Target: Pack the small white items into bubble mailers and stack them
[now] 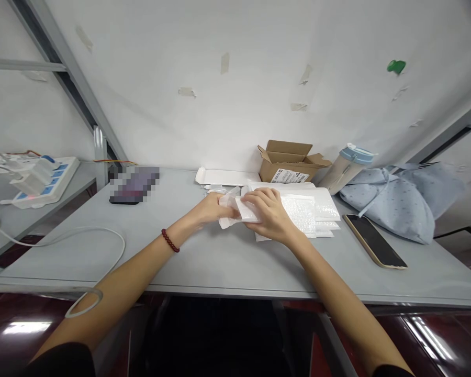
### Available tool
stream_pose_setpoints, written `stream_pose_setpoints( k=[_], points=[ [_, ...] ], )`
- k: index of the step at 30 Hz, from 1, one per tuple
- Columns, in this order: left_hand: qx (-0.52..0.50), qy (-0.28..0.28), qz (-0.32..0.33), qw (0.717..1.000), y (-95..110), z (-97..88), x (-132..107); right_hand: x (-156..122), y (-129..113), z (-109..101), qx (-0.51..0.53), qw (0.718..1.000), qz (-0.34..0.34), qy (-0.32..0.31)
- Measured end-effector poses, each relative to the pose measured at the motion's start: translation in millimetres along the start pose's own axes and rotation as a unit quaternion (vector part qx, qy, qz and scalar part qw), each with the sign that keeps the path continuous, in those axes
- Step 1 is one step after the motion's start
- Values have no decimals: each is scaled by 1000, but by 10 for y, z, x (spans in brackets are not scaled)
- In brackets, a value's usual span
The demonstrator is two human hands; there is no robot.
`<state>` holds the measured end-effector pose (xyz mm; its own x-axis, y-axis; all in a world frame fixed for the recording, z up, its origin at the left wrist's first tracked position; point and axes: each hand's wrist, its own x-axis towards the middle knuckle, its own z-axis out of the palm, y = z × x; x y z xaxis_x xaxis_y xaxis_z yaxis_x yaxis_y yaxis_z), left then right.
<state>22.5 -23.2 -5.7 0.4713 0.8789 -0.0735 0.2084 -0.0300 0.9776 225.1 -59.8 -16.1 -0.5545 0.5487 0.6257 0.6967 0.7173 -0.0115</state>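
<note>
Over the middle of the table, both hands hold a small white bubble mailer [248,211] with a translucent flap on its left side. My left hand [212,208], below a wrist with a dark red bead bracelet [170,241], is closed on the flap end, its fingertips partly hidden by the film. My right hand [272,215] grips the other end, fingers bent over the top. Under and beside the right hand lies a stack of white bubble mailers [322,203]. Small clear plastic packets [214,188] lie just beyond the left hand.
At the back stand a white tray-like box [230,177], an open cardboard box [284,170] and a bottle with a blue lid [347,165]. A blue cloth bag [392,201] and a phone [374,241] lie right. Left are a pixelated dark device [135,186], a power strip [49,180] and a white cable [118,238].
</note>
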Motion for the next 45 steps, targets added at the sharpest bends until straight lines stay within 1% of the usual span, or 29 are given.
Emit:
stream_pose_setpoints(
  k=[5,10,14,18,20,23,26,29,31,33,35,37,39,41,43,44,45],
  points=[
    [-38,31,18,999,-68,136,0,8,-52,1,-58,998,-21,-15],
    [-106,65,11,992,-60,224,-6,-1,-88,33,-160,986,-34,36],
    [-188,80,-20,979,-17,225,-17,-6,-125,107,-231,970,-44,61],
    [-245,89,-43,964,4,174,-7,-15,-125,161,-278,957,-38,76],
    [-262,79,-28,961,0,136,7,-18,-99,160,-291,952,-29,92],
    [-286,71,21,955,1,73,16,-15,-49,129,-306,944,-7,121],
    [-273,61,62,958,27,20,-3,-7,-9,94,-317,939,10,136],
    [-235,61,78,967,62,-1,-27,-4,16,75,-313,941,9,129],
    [-187,72,88,976,67,10,-32,-8,28,73,-305,945,-2,117],
    [-102,84,114,985,40,36,-25,-13,35,78,-298,949,-10,107],
    [15,101,158,982,-16,70,-12,-19,34,86,-291,951,-10,102],
    [132,114,216,961,-87,102,3,-24,31,95,-285,954,-8,97],
    [234,123,281,923,-154,128,16,-29,28,104,-276,957,-7,91],
    [316,139,330,879,-201,146,29,-35,31,112,-263,961,-4,91],
    [371,173,354,841,-227,157,47,-39,37,119,-250,963,-3,97],
    [383,186,361,829,-233,161,58,-41,39,122,-246,964,-5,100],
    [385,193,368,824,-235,164,70,-41,39,123,-244,964,-8,104]
  ],
)
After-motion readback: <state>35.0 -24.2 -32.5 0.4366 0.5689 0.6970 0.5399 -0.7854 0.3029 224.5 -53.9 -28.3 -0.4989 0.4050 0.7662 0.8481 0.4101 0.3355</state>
